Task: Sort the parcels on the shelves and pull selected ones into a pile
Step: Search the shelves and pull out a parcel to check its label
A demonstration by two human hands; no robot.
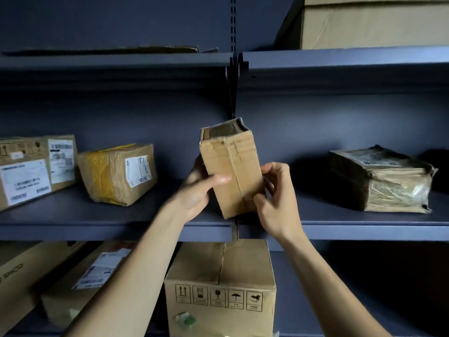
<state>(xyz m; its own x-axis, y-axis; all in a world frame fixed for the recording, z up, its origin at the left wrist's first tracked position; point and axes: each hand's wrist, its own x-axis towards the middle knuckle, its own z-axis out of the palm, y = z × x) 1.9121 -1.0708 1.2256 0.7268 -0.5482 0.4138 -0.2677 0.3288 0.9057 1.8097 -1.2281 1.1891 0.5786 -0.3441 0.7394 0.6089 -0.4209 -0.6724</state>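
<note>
**A small parcel held up in both hands before the middle shelf**

A person stood facing dark blue metal shelving, both bare forearms reaching forward. Between the hands was a small, narrow cardboard parcel, held upright and tilted slightly left, in front of the middle shelf and clear of its deck. The left hand had its grip clamped on the parcel's left side, thumb lying across the front face. The right hand pinched the parcel's lower right edge, fingertips closed on the cardboard.

On the middle shelf, to the left, sat a crumpled box with yellow tape and, just beside it at the frame edge, a labelled carton. Well apart to the right lay a dark, plastic-wrapped bundle.

On the shelf below, a larger brown box with handling symbols stood directly beneath the hands, with a long labelled parcel to its left. A big carton rested on the top shelf at upper right
</note>
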